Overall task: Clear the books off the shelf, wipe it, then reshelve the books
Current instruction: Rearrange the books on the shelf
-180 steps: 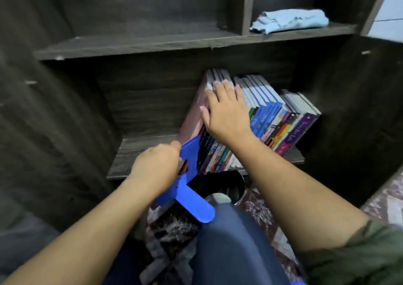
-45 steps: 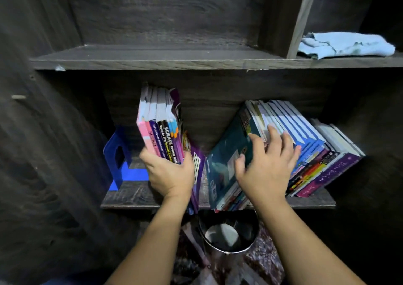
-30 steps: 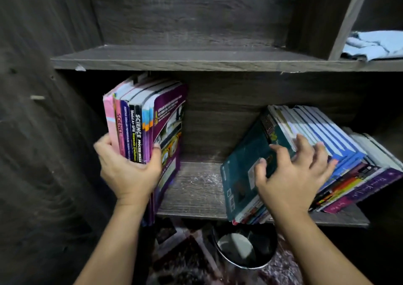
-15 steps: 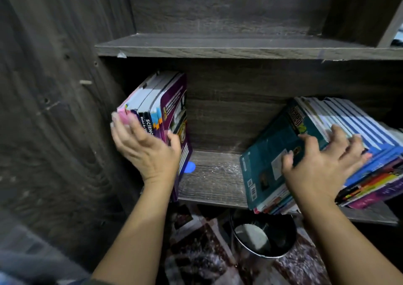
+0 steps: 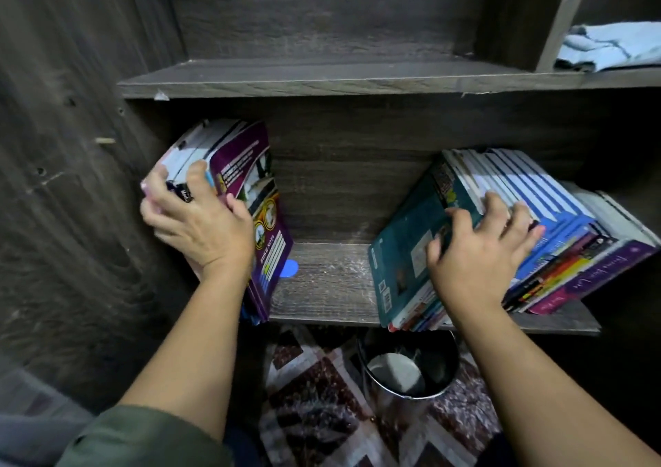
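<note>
My left hand (image 5: 195, 223) grips a small stack of books (image 5: 246, 187) with a purple cover outermost, held against the left wall of the lower shelf (image 5: 323, 280). My right hand (image 5: 479, 252) rests with spread fingers on a leaning row of books (image 5: 558, 223), whose front book has a teal cover (image 5: 404, 252). That row tilts to the right at the shelf's right end. A blue bookend tip (image 5: 289, 268) peeks out from behind the left stack. The folded light-blue cloth (image 5: 608, 46) lies on the upper shelf at the far right.
A bare gap of dusty shelf board lies between the two groups of books. Below the shelf stands a round metal bin (image 5: 407, 370) on a patterned rug (image 5: 314, 413). A dark wooden side panel (image 5: 71, 216) closes the left side.
My left hand has pushed its stack further left against the side wall, over the blue bookend. My right hand has stayed on the leaning row. The view has shifted slightly right, showing the cloth again.
</note>
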Action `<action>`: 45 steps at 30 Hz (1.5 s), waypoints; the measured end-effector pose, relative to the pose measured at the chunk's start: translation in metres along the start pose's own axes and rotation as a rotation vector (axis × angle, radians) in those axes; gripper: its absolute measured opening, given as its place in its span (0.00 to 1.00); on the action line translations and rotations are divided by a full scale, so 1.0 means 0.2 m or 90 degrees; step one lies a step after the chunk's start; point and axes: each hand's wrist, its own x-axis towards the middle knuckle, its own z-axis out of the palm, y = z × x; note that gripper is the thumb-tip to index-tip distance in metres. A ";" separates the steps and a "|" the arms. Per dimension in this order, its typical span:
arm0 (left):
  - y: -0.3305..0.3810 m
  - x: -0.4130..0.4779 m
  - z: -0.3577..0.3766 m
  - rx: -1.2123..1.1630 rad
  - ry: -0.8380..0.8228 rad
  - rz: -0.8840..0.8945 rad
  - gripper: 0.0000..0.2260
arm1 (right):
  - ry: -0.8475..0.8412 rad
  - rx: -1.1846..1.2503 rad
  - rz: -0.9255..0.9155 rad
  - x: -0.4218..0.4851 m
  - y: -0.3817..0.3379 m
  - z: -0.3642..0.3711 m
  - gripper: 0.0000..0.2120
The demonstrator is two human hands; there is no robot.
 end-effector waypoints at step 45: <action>-0.18 0.15 0.07 -0.016 0.151 0.249 0.15 | 0.026 0.032 -0.046 0.04 0.02 -0.08 0.23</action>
